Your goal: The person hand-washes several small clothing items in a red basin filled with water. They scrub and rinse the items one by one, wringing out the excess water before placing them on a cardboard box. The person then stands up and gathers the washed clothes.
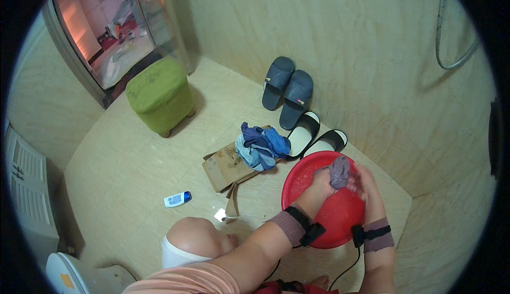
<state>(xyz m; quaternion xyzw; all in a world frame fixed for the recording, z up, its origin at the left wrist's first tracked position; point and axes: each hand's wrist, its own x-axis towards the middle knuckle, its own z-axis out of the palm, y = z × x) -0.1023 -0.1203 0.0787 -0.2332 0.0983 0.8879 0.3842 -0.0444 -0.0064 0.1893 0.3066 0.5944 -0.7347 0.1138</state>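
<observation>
A red plastic basin [336,218] stands on the floor in front of me. Over its far part my left hand [324,182] grips a wet, bunched greyish-purple cloth [340,173]. My right hand [365,180] is just right of the cloth, above the basin's right rim. Its fingers look spread and blurred, with nothing seen in them. Left of the basin, a heap of blue cloths [263,146] lies on a flattened cardboard box [227,167].
Black-and-white slides [301,136] and dark slippers [296,100] line the wall beyond the basin. A green stool [161,95] stands by the doorway. A white bottle with a blue cap [177,199] lies on the tiles. A shower hose [439,27] hangs at upper right.
</observation>
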